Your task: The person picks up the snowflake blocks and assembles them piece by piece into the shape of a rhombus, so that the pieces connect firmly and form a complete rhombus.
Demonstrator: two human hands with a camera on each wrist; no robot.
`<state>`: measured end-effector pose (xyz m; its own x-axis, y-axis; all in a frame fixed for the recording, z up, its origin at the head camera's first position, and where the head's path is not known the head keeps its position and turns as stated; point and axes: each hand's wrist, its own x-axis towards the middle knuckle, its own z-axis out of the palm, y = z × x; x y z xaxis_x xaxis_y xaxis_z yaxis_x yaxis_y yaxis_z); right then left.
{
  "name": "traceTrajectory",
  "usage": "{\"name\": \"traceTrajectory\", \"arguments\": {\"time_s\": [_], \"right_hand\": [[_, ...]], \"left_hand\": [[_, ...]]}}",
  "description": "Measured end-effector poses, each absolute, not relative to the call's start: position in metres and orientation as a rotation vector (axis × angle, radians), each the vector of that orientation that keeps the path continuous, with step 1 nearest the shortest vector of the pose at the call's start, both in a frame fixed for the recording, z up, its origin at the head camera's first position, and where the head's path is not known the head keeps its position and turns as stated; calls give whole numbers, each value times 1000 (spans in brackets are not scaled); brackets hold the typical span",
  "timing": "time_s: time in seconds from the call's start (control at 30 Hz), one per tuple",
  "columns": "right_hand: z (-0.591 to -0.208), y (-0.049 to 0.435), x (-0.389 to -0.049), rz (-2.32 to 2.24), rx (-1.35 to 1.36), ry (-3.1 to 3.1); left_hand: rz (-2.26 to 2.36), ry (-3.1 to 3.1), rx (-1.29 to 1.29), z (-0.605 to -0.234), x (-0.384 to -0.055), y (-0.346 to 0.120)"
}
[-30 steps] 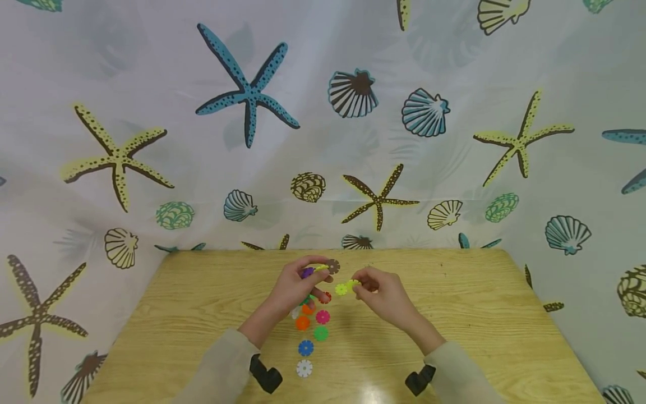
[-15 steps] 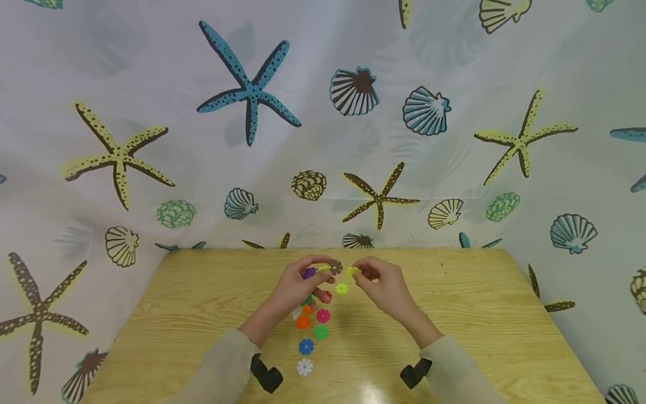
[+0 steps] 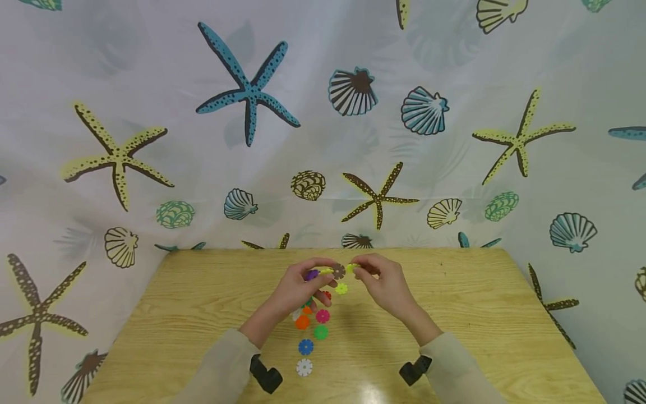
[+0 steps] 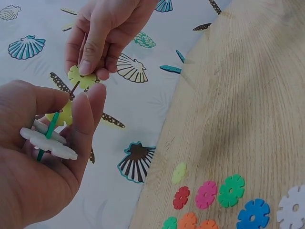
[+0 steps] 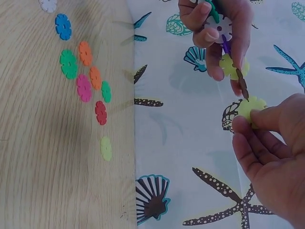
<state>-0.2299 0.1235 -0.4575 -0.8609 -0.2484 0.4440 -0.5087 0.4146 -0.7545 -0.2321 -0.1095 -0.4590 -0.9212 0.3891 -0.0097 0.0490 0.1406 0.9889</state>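
Head view: the left hand (image 3: 305, 286) holds a chain of discs (image 3: 326, 271), its grip closed about the links, with the brown disc (image 3: 338, 271) at the chain's outer end. Just to the right of the brown disc, the right hand (image 3: 381, 280) pinches a yellow disc (image 3: 351, 268). On the counter (image 3: 454, 320), nearer the person than the brown disc, lie a loose yellow disc (image 3: 341, 288), a pink disc (image 3: 322, 316), a green disc (image 3: 321, 332), an orange disc (image 3: 302, 322), a blue disc (image 3: 305, 347) and, farthest from that landmark, a white disc (image 3: 304, 367). Beyond the brown disc hangs a printed cloth (image 3: 303, 151).

Left wrist view: the brown disc appears nearly edge-on between the two hands; on the left hand's side of it, a green link (image 4: 53, 124) crosses a white link (image 4: 47, 143).

Right wrist view: the right hand's grip is pinched on the yellow disc at the brown disc's tip; whether the two are joined cannot be told. From the brown disc's opposite end the chain runs through a yellow link (image 5: 230, 67) and a purple link (image 5: 226, 45) into the left hand
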Motion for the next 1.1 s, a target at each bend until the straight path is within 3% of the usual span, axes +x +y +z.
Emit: {"name": "traceTrajectory", "arguments": {"time_s": [1.1], "right_hand": [[-455, 113, -228, 1411, 632, -2357]], "left_hand": [[1902, 2135, 496, -457, -227, -109]]}}
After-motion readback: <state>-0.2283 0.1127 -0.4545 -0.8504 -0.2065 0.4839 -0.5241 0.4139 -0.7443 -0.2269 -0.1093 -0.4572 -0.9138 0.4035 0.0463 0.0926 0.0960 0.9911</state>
